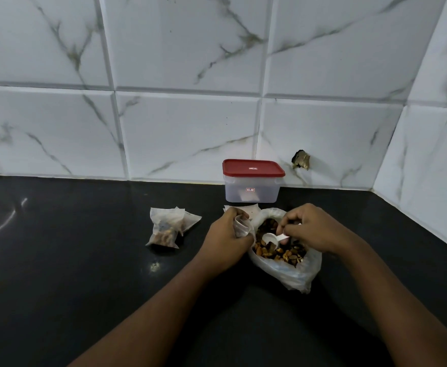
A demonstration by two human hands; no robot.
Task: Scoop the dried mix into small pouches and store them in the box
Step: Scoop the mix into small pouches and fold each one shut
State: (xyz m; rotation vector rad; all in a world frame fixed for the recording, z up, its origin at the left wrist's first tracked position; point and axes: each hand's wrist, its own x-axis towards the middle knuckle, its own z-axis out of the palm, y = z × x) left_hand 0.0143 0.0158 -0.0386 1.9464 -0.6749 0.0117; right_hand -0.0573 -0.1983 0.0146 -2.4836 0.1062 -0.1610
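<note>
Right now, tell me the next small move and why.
Probably push the scoop into the dried mix and lift a load: the right hand pinches its handle, its bowl looks empty, and the left hand holds a pouch beside the bag.

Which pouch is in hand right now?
The small pouch held in the left hand, beside the mix bag. The filled pouches lie untouched on the counter, farther left.

The translucent plastic box [252,190] has a red lid [253,168]. The glossy stone desk [84,260] is black. White wall tiles [185,133] carry grey-brown marble veins.
</note>
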